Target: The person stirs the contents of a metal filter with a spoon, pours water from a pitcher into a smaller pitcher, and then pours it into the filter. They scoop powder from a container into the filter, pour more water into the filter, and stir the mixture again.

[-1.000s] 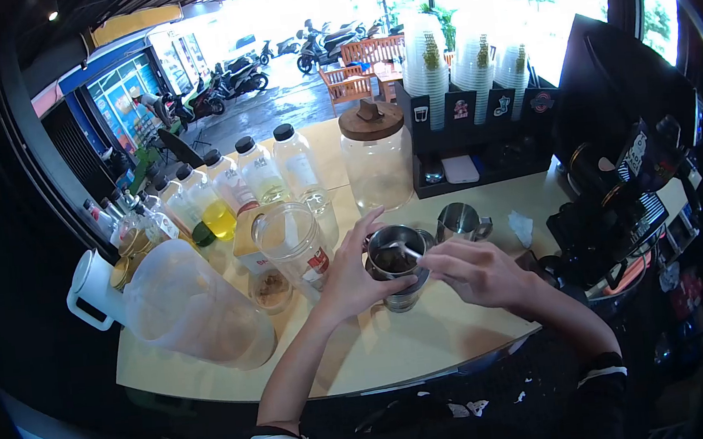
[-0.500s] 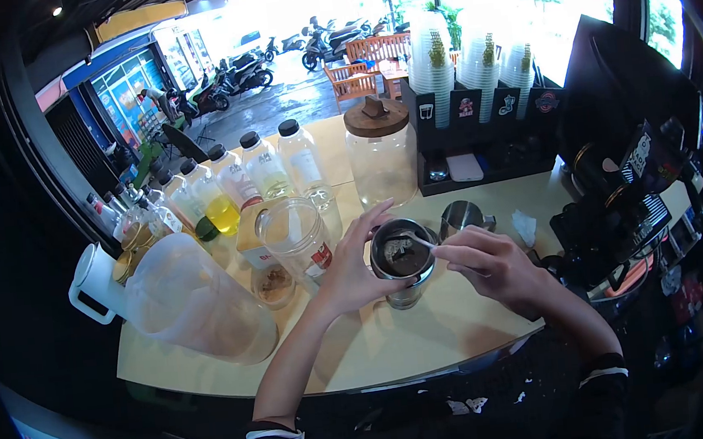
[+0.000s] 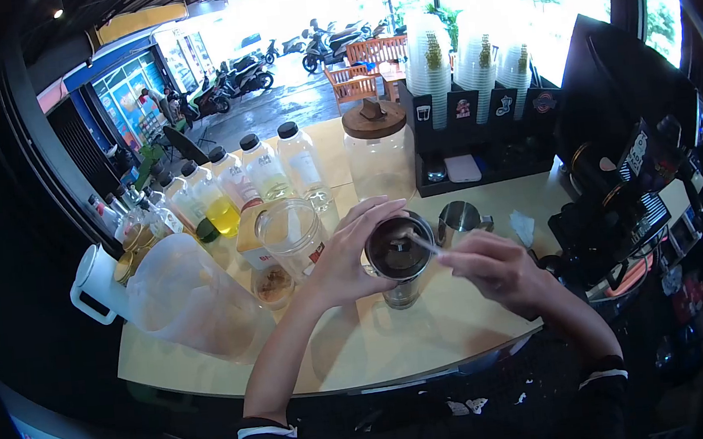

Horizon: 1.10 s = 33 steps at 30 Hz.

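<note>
My left hand (image 3: 347, 262) is wrapped round the left side of a round metal-rimmed cup (image 3: 402, 272) with dark contents. Under the cup, part of a clear glass-like vessel (image 3: 402, 297) shows; how the two are joined is hidden. Pinched in my right hand (image 3: 493, 265) is the handle of a thin spoon (image 3: 427, 245), its far end down inside the cup. A small metal pitcher (image 3: 457, 220) stands just right of the cup. To the left, near my left hand, is an open clear jar (image 3: 290, 237).
A large translucent pitcher (image 3: 196, 304) and a white jug (image 3: 96, 279) stand at left. Several black-capped bottles (image 3: 261, 165) line the back, beside a wooden-lidded jar (image 3: 380, 163). Stacked cups (image 3: 428, 62) fill a black holder. Dark machinery (image 3: 609, 205) borders the right.
The spoon has shifted in the cup, its handle now slanting more steeply down to the right. My right hand has dropped slightly. The pale patch on the dark contents has changed to a darker, shinier look.
</note>
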Each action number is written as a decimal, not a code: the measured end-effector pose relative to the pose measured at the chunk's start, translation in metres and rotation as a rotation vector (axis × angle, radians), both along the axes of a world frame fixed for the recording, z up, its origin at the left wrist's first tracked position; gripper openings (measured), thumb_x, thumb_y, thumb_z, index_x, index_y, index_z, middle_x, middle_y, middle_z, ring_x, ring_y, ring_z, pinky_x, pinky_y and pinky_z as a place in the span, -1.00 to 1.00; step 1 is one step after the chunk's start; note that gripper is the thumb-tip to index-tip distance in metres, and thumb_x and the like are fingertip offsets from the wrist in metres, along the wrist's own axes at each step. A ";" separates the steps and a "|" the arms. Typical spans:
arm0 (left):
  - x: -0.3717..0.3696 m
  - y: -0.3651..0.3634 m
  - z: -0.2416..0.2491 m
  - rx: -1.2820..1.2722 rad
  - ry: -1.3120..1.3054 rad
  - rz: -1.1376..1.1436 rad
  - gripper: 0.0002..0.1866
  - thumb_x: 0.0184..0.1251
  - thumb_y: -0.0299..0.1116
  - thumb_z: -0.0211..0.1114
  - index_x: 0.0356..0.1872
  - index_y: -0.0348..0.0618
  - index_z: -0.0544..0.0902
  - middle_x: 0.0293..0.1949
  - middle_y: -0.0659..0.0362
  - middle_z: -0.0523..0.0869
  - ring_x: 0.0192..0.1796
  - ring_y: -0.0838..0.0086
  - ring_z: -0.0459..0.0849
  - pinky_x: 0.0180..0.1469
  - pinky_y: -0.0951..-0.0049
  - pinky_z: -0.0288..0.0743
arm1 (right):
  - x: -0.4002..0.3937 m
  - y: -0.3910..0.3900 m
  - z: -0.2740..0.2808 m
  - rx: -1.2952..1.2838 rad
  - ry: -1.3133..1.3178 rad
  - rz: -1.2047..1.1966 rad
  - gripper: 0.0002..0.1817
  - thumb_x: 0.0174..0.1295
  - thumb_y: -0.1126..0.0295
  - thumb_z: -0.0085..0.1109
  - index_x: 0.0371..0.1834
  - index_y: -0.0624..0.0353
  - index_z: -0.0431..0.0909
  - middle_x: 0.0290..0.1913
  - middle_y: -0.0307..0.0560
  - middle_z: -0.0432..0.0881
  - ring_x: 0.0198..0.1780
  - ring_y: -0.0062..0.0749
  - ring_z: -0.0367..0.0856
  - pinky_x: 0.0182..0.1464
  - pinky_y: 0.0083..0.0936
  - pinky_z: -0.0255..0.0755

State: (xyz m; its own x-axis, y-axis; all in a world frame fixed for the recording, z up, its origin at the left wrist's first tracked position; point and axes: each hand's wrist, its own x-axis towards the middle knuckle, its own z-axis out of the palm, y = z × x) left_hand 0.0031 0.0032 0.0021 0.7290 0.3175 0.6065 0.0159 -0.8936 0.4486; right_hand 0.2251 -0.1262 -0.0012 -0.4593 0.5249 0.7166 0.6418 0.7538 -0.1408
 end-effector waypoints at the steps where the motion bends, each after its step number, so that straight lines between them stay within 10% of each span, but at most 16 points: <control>1: 0.000 0.001 0.001 0.000 0.000 0.000 -0.01 -0.33 -0.39 0.58 0.33 -0.04 0.33 0.21 0.11 0.51 0.36 0.15 0.38 0.38 0.14 0.31 | -0.001 0.000 0.001 0.000 0.000 0.000 -0.52 -0.01 0.61 0.34 0.06 0.13 0.56 -0.20 -0.09 0.61 -0.21 -0.25 0.65 -0.31 -0.43 0.58; 19: -0.003 0.007 0.008 0.120 0.051 -0.028 -0.06 -0.31 -0.31 0.57 0.31 0.14 0.38 0.21 0.13 0.53 0.37 0.14 0.36 0.34 0.11 0.32 | -0.002 0.015 0.016 -0.659 0.687 0.328 -0.77 0.41 0.34 0.00 -0.19 0.32 0.53 -0.18 -0.10 0.50 -0.10 -0.48 0.54 0.04 -0.48 0.43; 33: -0.013 0.001 0.013 0.151 0.079 0.156 -0.01 -0.36 -0.20 0.59 0.33 0.21 0.37 0.14 0.16 0.55 0.29 0.16 0.41 0.33 0.09 0.23 | -0.005 0.017 0.023 -0.388 0.367 0.186 -0.77 0.29 0.42 0.17 -0.02 0.23 0.56 -0.24 -0.08 0.57 -0.15 -0.40 0.60 -0.15 -0.50 0.50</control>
